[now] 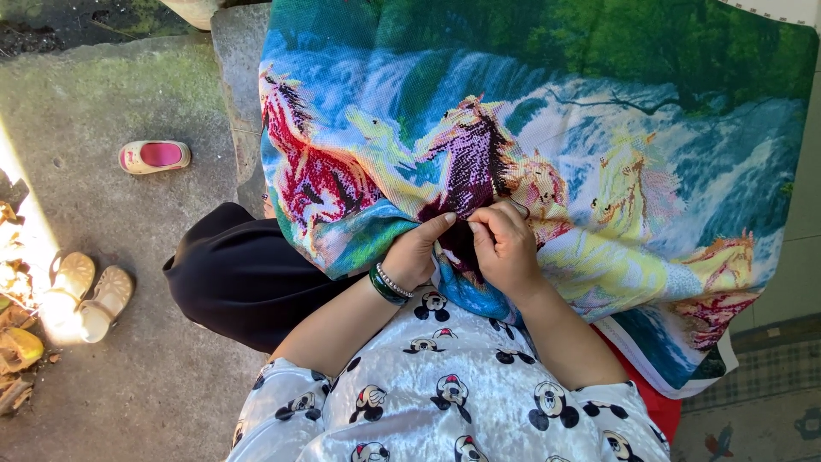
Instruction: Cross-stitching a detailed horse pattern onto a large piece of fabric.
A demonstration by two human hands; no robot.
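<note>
Your two hands meet at the centre of the frame, right on the dark maroon patch (pixel 462 244) of the big embroidered cloth (pixel 599 171); that cloth spreads from your lap up and out to the upper right, horses and a waterfall stitched across it; your right hand (pixel 506 248) sits just right of the patch, fingers curled tight with the tips pinched together at its upper edge, though whether a needle or thread is between them is too small to tell; your left hand (pixel 417 252) comes in from the lower left, thumb stretched out flat along the fabric and the other fingers tucked under the fold, so it clasps the cloth's edge from beneath; the stitching spot lies between the two thumbs, touching both, a shade nearer the right hand's fingertips; the fold runs roughly from lower left to upper right under your knuckles; green and beaded bracelets (pixel 389 285) ring the left wrist; off at the left of the frame a pink shoe (pixel 155 156) and a pale pair of sandals (pixel 85 295) lie on the concrete floor (pixel 128 85), well apart from the work.
</note>
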